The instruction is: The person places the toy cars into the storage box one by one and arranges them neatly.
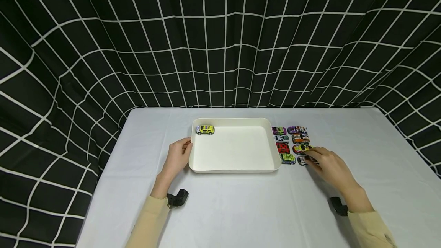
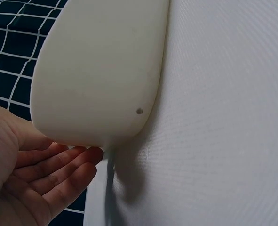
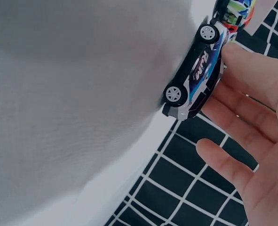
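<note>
A white tray [image 1: 234, 170] lies mid-table, with a yellow toy car [image 1: 205, 129] in its far left corner. My left hand [image 1: 181, 149] rests against the tray's left side; in the left wrist view its straight fingers [image 2: 59, 165] touch the tray's outer wall [image 2: 96, 70]. My right hand [image 1: 318, 160] reaches the nearest of the toy cars right of the tray, a white, blue and black one [image 1: 302, 160]. In the right wrist view my fingers [image 3: 251, 84] lie along that car's roof [image 3: 197, 77] and the thumb stays apart from it.
Several more toy cars [image 1: 291, 141] stand in two short columns just right of the tray; one [image 3: 235, 12] sits right behind the touched car. The table [image 1: 241, 209] has a white cloth. A black grid-patterned curtain [image 1: 220, 49] hangs behind and at both sides.
</note>
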Demonstrator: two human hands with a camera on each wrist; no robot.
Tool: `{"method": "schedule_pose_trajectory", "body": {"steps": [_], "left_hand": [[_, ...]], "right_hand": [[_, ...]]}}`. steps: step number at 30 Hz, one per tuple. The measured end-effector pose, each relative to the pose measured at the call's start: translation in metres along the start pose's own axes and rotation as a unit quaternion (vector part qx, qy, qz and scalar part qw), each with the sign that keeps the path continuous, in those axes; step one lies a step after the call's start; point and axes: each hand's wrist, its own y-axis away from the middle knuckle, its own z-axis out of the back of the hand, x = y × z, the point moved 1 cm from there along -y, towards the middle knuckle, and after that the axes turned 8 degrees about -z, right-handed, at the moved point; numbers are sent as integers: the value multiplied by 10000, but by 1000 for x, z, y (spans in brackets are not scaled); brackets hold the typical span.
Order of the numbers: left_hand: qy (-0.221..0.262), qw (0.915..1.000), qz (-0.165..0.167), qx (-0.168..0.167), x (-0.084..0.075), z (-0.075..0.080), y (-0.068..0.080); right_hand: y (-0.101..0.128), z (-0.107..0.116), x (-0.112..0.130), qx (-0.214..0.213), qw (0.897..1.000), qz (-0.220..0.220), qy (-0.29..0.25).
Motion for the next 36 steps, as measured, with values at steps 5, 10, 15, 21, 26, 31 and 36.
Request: {"method": "schedule_pose_trajectory", "body": {"steps": [5, 10, 15, 21, 26, 31, 36], "left_hand": [[-10, 10000, 0, 5, 1, -1, 0], [-30, 10000, 6, -19, 0, 0, -1], [-22, 10000, 4, -37, 0, 0, -1], [-3, 10000, 11, -43, 1, 0, 0], [42, 10000, 15, -38, 2, -1, 1], [47, 10000, -10, -40, 2, -1, 1], [74, 10000, 2, -27, 1, -1, 1]], "right_hand": [[3, -1, -2, -3, 9999, 113, -39], [4, 0, -3, 126, 9999, 38, -61], [5, 1, -3, 183, 9998, -27, 18], [5, 0, -1, 295, 9994, -149, 107], [4, 1, -2, 286, 9994, -115, 139], [4, 1, -2, 330, 9993, -135, 151], [5, 1, -2, 304, 9994, -117, 134]]}}
